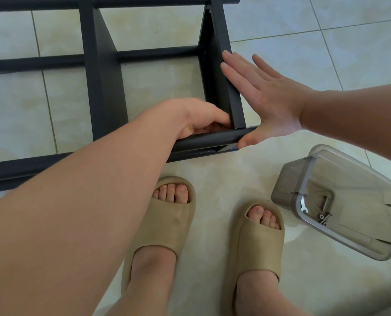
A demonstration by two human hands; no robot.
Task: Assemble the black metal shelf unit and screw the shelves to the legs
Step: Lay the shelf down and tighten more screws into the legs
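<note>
Head view: matte black metal shelf unit (103,87) lies on glossy tiled floor (281,23). Right hand (265,96), fingers straight, presses the flat shelf panel (224,71), thumb at the round leg tube (208,139) end. Left hand (199,117) is curled in their inner corner; cannot tell what its grip holds. Translucent rectangular box (288,179) nearby holds screws (324,210) and a small spanner (304,205).

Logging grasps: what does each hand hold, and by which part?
Nothing in the right hand: laid flat, it presses the end shelf from outside. The left hand curls into the corner at the leg; any hold there is hidden.
</note>
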